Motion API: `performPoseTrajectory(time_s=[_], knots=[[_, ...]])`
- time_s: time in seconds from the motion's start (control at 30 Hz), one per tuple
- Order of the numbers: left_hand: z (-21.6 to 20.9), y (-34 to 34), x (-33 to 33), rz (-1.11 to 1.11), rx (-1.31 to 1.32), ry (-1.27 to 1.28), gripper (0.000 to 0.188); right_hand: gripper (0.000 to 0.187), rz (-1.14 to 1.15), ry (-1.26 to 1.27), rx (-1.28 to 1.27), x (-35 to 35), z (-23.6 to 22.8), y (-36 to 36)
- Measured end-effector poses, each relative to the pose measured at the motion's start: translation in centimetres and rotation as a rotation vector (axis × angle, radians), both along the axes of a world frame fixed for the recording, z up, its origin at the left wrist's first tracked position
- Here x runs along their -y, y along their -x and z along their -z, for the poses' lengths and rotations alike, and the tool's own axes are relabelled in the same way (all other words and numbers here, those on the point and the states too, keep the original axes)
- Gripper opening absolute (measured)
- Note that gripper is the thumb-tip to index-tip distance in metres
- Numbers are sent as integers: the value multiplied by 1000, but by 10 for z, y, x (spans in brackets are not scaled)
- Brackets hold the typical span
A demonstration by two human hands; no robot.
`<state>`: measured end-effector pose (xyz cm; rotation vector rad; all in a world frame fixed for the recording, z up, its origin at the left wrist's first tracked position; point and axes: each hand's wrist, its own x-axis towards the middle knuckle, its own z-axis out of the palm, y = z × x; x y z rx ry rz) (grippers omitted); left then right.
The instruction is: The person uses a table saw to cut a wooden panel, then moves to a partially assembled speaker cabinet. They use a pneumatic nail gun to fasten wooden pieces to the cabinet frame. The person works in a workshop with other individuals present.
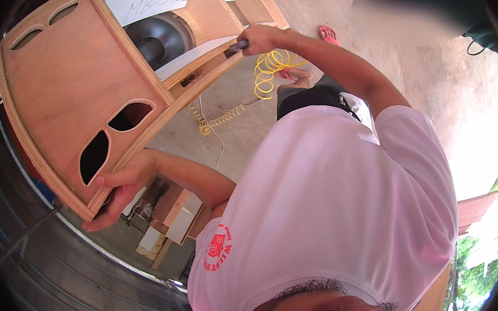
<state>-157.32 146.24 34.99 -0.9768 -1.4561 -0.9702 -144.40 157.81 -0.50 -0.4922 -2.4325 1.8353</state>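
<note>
A large plywood speaker cabinet (73, 81) slants across the upper left. Rounded openings pierce its panel, and a black speaker cone (158, 41) sits in a bay beside white panels. My left hand (125, 185) grips the cabinet's lower corner, thumb on top and fingers underneath. Farther along the same edge, my right hand (263, 39) is closed around a small dark grey tool (238, 47), whose kind I cannot make out. That tool sits at a slot in the wooden edge. Another dark slot (191, 78) lies along the edge between my hands.
A coiled yellow hose (266, 75) lies on the concrete floor (431, 88), with a paler coil (222, 118) nearby. Wooden pieces (172, 214) stand below my left forearm. Ribbed dark sheeting (41, 265) lines the left. A person in dark clothing (495, 48) is at the upper right.
</note>
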Motion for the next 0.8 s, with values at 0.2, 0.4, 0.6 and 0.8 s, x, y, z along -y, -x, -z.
performPoseTrajectory(time_s=[0.2, 0.4, 0.6, 0.8], knots=[[-3, 5, 2, -4, -43, 12, 94, 33, -51, -19, 104, 6, -6, 2], [1, 6, -2, 102, -24, -6, 95, 33, -47, -27, 62, 4, -2, 1], [0, 6, -1, 94, -30, -4, 95, 29, -38, 1, 92, 3, 6, -1], [-1, 13, 7, 30, -63, 28, 94, 31, -4, 14, 5, 6, 11, 2]])
